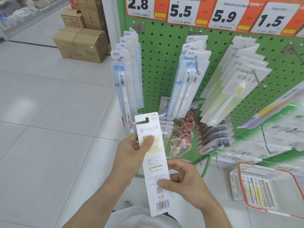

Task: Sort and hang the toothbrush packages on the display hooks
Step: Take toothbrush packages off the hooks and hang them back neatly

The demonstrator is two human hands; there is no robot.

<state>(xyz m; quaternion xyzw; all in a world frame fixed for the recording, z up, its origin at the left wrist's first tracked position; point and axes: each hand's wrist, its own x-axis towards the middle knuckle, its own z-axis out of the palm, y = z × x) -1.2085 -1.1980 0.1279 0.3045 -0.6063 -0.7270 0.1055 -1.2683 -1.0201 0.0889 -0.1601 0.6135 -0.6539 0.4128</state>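
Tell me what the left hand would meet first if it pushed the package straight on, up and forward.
Probably the low hooks of white packages at the green pegboard's foot. The left hand holds the white toothbrush package with its hang hole toward them, though depth is unclear from one view.

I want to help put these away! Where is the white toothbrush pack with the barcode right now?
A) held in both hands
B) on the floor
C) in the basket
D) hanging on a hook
A: the left hand pinches the white toothbrush pack near its top and the right hand grips it lower down, in front of the green pegboard.
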